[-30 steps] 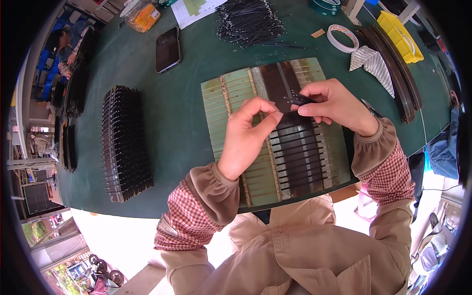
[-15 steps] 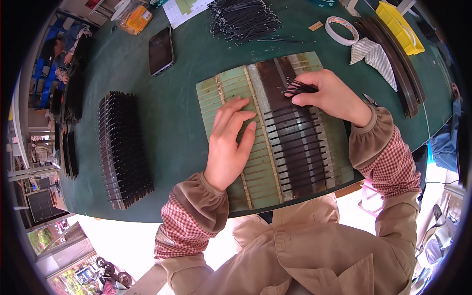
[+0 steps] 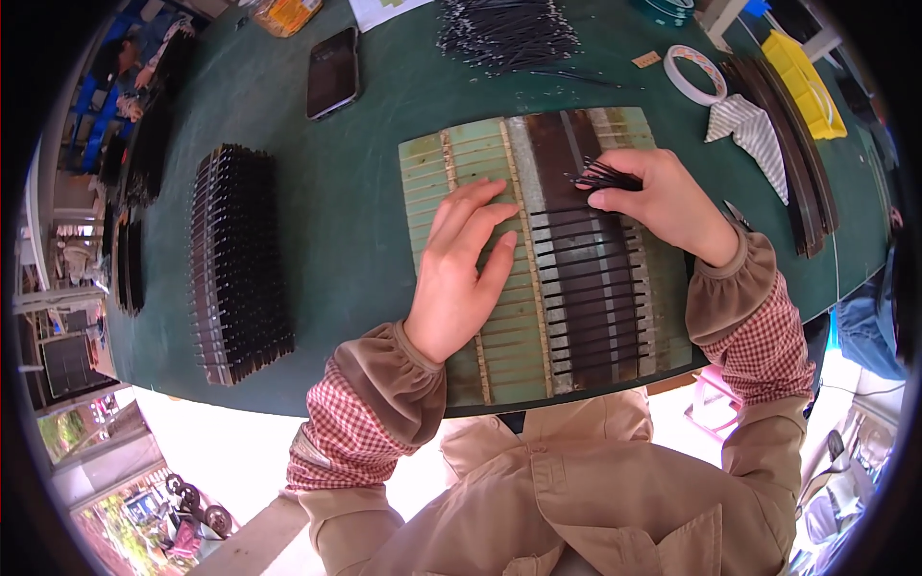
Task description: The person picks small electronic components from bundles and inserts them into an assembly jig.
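A pale green slotted board (image 3: 471, 158) lies on the green table in front of me. Dark flat strips (image 3: 586, 288) fill a column of its slots on the right side. My left hand (image 3: 461, 274) rests flat on the board's left part, fingers spread, holding nothing. My right hand (image 3: 663, 197) is over the board's upper right and pinches a small bundle of thin black wires (image 3: 605, 176), whose ends stick out to the left above the dark strips.
A long stack of dark strips (image 3: 235, 264) lies at the left. A black phone (image 3: 333, 72) and a heap of thin black wires (image 3: 509, 34) lie at the back. A tape roll (image 3: 694, 75), striped cloth (image 3: 754, 134), curved dark strips (image 3: 792, 154) and yellow bin (image 3: 805, 82) sit at the right.
A second ago both hands worked together above the board. My left hand has since dropped flat onto the board's left side, and my right hand has lowered with the wire bundle.
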{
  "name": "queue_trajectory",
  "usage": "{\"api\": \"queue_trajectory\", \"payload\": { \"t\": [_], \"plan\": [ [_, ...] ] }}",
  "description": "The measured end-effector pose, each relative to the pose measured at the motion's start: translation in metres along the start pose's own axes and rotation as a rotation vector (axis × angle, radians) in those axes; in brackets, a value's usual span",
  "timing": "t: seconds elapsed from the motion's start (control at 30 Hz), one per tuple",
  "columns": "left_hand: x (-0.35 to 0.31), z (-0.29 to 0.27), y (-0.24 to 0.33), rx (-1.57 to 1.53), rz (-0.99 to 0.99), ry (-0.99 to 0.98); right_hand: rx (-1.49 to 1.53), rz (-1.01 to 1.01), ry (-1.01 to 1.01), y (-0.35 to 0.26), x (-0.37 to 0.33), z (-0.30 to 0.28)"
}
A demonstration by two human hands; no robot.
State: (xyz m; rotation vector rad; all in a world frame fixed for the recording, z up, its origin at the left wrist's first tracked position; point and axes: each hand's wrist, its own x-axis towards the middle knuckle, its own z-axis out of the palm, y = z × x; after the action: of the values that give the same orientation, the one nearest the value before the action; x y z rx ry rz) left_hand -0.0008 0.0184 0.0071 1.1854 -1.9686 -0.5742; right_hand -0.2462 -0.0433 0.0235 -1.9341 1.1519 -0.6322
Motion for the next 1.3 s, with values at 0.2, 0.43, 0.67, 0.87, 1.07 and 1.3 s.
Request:
{"api": "queue_trajectory", "payload": {
  "t": [0.2, 0.43, 0.67, 0.87, 1.07, 1.3],
  "plan": [
    [-0.001, 0.003, -0.002, 0.015, 0.016, -0.027, -0.006, -0.018, -0.002, 0.001, 0.001, 0.001],
    [-0.002, 0.008, 0.015, 0.405, 0.176, -0.152, -0.275, -0.054, 0.079, -0.006, -0.004, 0.009],
    [0.004, 0.006, 0.003, 0.005, 0.045, -0.012, 0.072, 0.003, 0.063, -0.007, -0.007, -0.032],
    [0.032, 0.014, 0.007, -0.686, -0.322, -0.153, 0.304, 0.216, -0.213, -0.039, 0.003, -0.022],
    [0.020, 0.013, -0.010, -0.262, -0.054, -0.038, 0.268, 0.248, -0.173, -0.005, 0.004, -0.026],
    [0.008, 0.001, -0.006, 0.019, 0.003, 0.022, 0.176, 0.039, -0.038, 0.005, 0.012, -0.005]
  ]
}}
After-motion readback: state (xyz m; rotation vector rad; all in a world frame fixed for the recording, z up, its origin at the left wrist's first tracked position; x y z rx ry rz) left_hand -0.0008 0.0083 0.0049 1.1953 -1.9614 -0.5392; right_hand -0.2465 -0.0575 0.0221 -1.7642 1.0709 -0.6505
